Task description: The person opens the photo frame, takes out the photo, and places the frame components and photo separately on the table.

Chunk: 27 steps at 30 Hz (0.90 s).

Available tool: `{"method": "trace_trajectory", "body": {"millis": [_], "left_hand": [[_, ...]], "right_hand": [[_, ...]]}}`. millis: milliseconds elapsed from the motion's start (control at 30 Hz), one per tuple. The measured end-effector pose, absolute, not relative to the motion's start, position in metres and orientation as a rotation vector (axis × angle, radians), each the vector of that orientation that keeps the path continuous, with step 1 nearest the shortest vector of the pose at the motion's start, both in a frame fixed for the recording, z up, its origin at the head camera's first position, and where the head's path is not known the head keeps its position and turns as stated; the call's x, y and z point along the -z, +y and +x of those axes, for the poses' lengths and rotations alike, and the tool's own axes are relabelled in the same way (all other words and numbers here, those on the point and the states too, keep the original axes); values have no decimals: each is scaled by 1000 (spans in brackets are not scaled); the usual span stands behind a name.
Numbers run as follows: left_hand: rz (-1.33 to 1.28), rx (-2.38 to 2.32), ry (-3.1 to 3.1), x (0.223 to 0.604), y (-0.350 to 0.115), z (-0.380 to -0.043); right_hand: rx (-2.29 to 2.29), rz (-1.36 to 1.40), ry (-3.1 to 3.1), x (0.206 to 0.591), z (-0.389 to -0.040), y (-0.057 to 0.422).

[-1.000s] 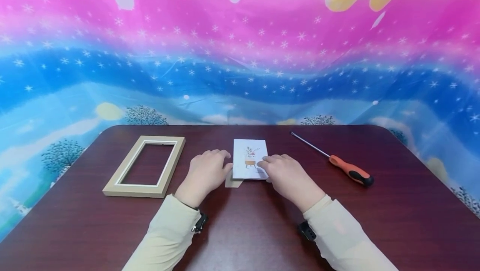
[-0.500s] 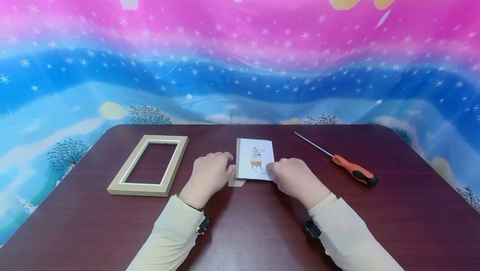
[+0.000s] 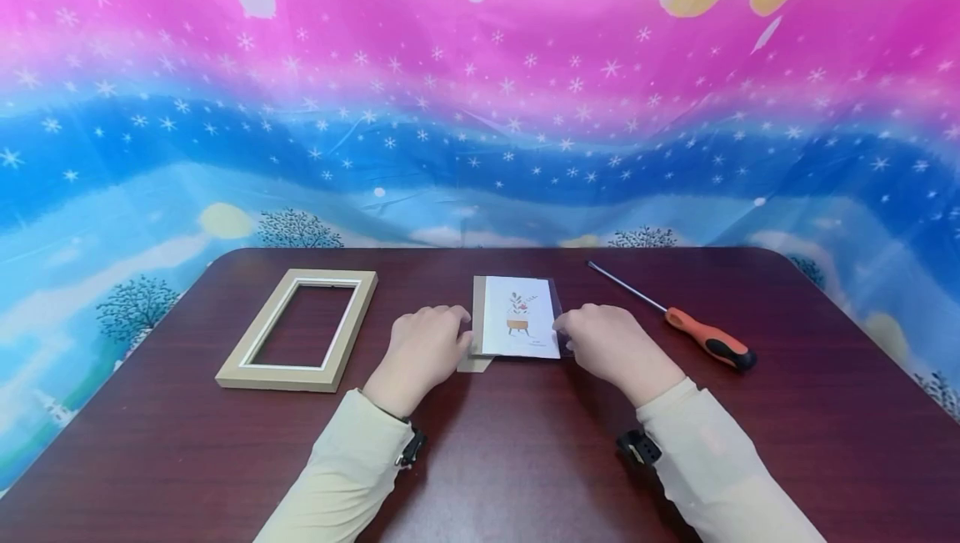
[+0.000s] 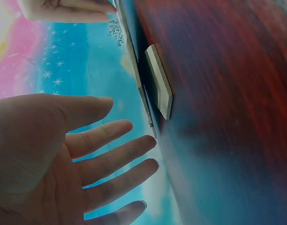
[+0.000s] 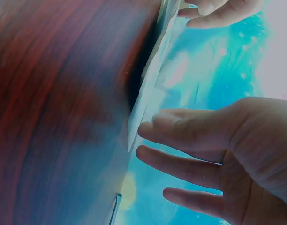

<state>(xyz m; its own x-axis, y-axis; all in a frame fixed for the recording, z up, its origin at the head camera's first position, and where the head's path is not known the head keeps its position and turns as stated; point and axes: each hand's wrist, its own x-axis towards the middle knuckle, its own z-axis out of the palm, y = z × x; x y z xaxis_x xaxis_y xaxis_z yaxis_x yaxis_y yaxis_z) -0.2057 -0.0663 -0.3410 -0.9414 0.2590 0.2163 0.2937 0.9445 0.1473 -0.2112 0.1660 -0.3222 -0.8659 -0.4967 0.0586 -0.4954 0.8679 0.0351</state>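
Observation:
In the head view a white picture card (image 3: 517,314) with a potted-plant print lies on a brown backing board (image 3: 477,309), shifted right so a strip of board shows. A thin clear sheet (image 3: 565,349) peeks out past the card's right edge. My right hand (image 3: 611,347) pinches the card's right edge between thumb and forefinger; its other fingers extend loosely in the right wrist view. Beside the board's left edge is my left hand (image 3: 423,351), fingers spread and relaxed in the left wrist view, holding nothing. A tan flap (image 3: 474,365) sticks out under the board's near left corner.
To the left lies a tan picture frame (image 3: 277,378) with a white inner edge and an open middle. A screwdriver (image 3: 701,339) with an orange and black handle lies at the right. A patterned cloth (image 3: 480,151) hangs behind the brown table (image 3: 480,476).
The picture card has slid right with my right hand, baring a strip of backing board on its left and a clear sheet at its right. My left hand stays by the board.

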Motion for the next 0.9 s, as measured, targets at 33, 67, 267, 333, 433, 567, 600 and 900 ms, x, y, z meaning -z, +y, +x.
{"method": "trace_trajectory", "body": {"millis": [33, 67, 267, 333, 433, 567, 600, 900], "left_hand": [[-416, 265, -2910, 341, -66, -206], [-414, 267, -2915, 341, -66, -206], [-402, 278, -2944, 341, -64, -208], [-400, 282, -2953, 342, -64, -208], [-386, 283, -2962, 342, -66, -208], [-367, 279, -2957, 343, -68, -208], [-364, 279, -2951, 343, -68, -208], [-316, 272, -2948, 342, -74, -210]], "right_hand": [[30, 791, -2975, 323, -211, 167], [29, 790, -2978, 323, -212, 167], [8, 799, -2965, 324, -210, 164], [-1, 820, -2936, 324, -210, 160], [-23, 871, -2885, 325, -209, 151], [-31, 945, -2797, 326, -209, 134], [-36, 957, -2783, 326, -209, 130], [-87, 911, -2894, 326, -217, 88]]}}
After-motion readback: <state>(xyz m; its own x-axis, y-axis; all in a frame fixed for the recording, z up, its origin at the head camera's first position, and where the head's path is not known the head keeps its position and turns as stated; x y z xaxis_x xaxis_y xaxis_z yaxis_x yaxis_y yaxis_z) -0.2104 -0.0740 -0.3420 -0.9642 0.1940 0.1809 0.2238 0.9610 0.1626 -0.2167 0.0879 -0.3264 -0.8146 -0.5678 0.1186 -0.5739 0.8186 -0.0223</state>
